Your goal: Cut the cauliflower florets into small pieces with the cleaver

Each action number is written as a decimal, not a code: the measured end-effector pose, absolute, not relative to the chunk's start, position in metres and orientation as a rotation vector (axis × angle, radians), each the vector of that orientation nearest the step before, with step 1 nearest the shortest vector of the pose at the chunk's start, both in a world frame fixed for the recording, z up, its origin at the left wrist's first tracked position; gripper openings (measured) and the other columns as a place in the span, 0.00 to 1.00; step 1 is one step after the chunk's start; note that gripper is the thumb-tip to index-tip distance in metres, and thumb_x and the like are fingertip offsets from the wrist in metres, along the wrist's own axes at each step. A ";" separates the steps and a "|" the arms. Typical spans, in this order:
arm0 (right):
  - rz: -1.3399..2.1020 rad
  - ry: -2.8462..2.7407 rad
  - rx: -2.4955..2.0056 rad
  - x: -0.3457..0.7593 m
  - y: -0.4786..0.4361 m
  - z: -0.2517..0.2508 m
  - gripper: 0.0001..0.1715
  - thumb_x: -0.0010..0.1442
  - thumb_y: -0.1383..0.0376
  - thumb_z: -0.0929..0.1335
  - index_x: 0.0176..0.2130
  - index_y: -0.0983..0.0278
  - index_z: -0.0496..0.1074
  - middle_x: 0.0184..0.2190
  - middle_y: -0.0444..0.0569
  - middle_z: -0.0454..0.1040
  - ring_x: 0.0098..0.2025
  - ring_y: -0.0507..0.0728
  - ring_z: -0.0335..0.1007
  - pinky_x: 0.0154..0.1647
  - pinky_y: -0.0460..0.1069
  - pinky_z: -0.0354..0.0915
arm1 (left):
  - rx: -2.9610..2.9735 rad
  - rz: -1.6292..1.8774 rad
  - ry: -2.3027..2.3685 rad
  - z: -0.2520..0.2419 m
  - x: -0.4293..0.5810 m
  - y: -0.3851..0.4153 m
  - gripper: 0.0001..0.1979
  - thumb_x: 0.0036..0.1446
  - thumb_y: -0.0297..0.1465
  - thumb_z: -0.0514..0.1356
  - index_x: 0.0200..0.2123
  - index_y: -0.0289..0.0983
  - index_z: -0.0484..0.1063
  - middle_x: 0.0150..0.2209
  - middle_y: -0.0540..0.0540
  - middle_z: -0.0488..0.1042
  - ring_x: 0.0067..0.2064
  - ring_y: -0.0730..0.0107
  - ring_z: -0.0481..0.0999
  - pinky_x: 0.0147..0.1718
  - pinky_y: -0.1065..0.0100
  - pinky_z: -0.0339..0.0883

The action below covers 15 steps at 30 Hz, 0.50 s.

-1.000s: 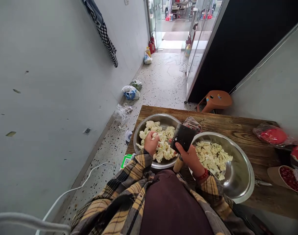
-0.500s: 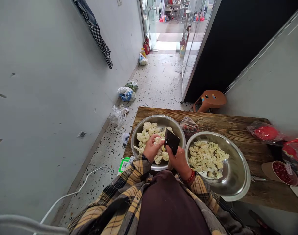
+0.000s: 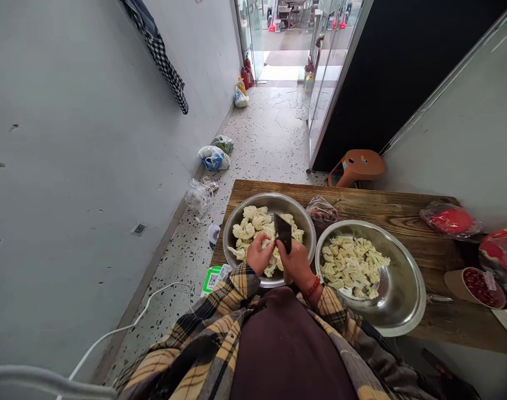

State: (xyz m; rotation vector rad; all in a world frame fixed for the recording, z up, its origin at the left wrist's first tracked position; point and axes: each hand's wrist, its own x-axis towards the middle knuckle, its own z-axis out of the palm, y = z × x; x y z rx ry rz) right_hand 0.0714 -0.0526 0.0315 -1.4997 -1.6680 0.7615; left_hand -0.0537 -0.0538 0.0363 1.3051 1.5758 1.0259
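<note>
– what is being gripped by the right hand point(image 3: 295, 261)?
– a broad, dark-bladed knife point(image 3: 284, 233) is being gripped, its blade being held up over the left bowl point(image 3: 281, 204).
– and by the left hand point(image 3: 259, 256)?
– a pale cauliflower piece point(image 3: 267, 243) is being pinched in closed fingertips, beside the blade. it is being partly hidden, so whether it is being touched by the edge cannot be told.
– where is the rest being held?
– larger florets point(image 3: 252, 224) are being held in the left bowl, below the hands; smaller pieces point(image 3: 353, 262) are being held in the right bowl point(image 3: 400, 300), just beside it. both bowls are being supported by a wooden table point(image 3: 367, 203).
</note>
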 end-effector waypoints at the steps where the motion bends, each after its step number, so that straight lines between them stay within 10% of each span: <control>1: 0.840 -1.570 -1.573 0.072 -0.045 0.027 0.18 0.60 0.58 0.63 0.28 0.66 0.74 0.25 0.55 0.76 0.30 0.60 0.74 0.33 0.54 0.69 | 1.340 1.022 1.571 0.035 -0.053 -0.055 0.08 0.48 0.34 0.61 0.26 0.37 0.65 0.23 0.53 0.64 0.30 0.73 0.64 0.32 0.71 0.60; 15: 1.665 -0.905 -1.257 0.110 -0.067 0.046 0.26 0.52 0.49 0.69 0.42 0.66 0.74 0.37 0.54 0.79 0.35 0.59 0.75 0.31 0.52 0.73 | 0.387 1.167 1.151 0.055 -0.070 -0.029 0.19 0.43 0.38 0.65 0.34 0.41 0.60 0.27 0.53 0.68 0.25 0.77 0.69 0.17 0.77 0.56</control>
